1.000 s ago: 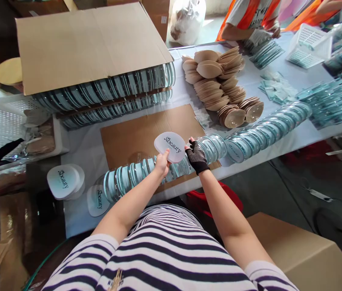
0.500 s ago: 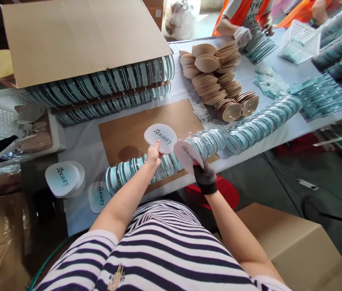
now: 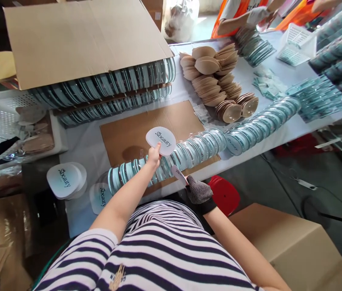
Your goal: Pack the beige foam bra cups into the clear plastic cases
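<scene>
My bare left hand (image 3: pixel 154 157) pinches a stack of white rounded cards (image 3: pixel 160 140) printed "beauty", thumb on the printed face. My right hand (image 3: pixel 199 190), in a dark dotted glove, grips a single white card (image 3: pixel 179 174), tilted almost edge-on with part of its print showing. Under and between both hands runs a long row of clear-wrapped, pale teal discs (image 3: pixel 189 151), standing on edge. More printed cards (image 3: pixel 63 180) lie stacked at the table's left end, with another card (image 3: pixel 98 198) beside them, partly covered by the row's end.
Cardboard (image 3: pixel 89 40) covers rows of wrapped discs at the back left. Brown oval pads (image 3: pixel 207 64) are heaped farther back. A second disc row (image 3: pixel 261 125) extends right. A co-worker in an orange vest (image 3: pixel 239 16) stands across the table. A red stool (image 3: pixel 225 196) and a carton (image 3: pixel 280 238) stand below.
My right hand has drawn toward my body and turned its card from face-on to nearly edge-on. My left hand stays almost still. The co-worker's gloved hand has lifted off the discs.
</scene>
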{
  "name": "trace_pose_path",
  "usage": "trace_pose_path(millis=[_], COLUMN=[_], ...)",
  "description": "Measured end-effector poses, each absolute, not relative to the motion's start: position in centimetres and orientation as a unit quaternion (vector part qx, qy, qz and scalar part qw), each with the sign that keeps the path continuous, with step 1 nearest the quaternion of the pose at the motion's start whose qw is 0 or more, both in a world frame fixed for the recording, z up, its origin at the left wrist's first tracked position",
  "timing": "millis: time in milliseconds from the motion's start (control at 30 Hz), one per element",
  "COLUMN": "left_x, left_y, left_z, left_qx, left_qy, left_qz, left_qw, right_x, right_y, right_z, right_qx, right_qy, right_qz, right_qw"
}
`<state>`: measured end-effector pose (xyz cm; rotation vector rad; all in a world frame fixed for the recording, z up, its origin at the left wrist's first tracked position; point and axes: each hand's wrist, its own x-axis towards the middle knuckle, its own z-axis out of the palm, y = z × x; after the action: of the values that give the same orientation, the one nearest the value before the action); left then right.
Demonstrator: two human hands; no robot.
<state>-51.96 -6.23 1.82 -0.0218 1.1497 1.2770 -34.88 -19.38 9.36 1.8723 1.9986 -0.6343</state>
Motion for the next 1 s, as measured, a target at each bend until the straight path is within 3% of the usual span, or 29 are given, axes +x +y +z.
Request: trace_pose_path(millis=[267, 567, 900, 1000], left_x=[-52.0, -52.0, -51.6, -51.4], left_y=[-6.3, -6.5, -6.6, -6.6], left_z=[1.8, 2.0, 1.4, 1.5], left_qx=[-0.009, -0.006, 0.011, 0.018], left_qy=[0.506, 0.501, 0.511, 0.516], left_qz=[0.562, 0.569, 0.584, 0.586], left_qw=[0.654, 0.652, 0.631, 0.625], right_x=[-38.4, -37.6, -37.4, -36.1], right_y=[-16.6, -16.9, -15.0, -12.8], right_z=[4.8, 3.1, 2.4, 3.6], right_qx=[0.667, 0.696, 0.613, 0.616], right_qy=[0.691, 0.644, 0.592, 0.584], right_qz=[-0.235, -0.296, -0.522, -0.525], right_qw=[0.154, 0.118, -0.026, -0.061])
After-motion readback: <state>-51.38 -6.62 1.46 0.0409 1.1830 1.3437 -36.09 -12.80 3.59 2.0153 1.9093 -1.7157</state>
